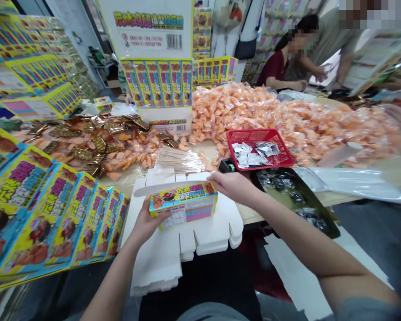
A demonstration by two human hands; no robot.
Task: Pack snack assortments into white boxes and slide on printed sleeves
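A small yellow printed carton [183, 204] is held just above a stack of flat white box blanks [173, 249]. My left hand [147, 221] grips its near left corner from below. My right hand [232, 185] rests on its far right top edge, fingers curled over it. A white flap sticks out along the carton's upper left edge. Just beyond the carton lies a bundle of clear-wrapped sticks [180, 160].
Rows of finished yellow cartons [53, 214] lean at the left. Orange wrapped snacks [287, 116] and gold packets [87, 142] cover the table. A red basket [285, 157] holds small sachets, beside a black tray [297, 196]. Two other people work at the far right.
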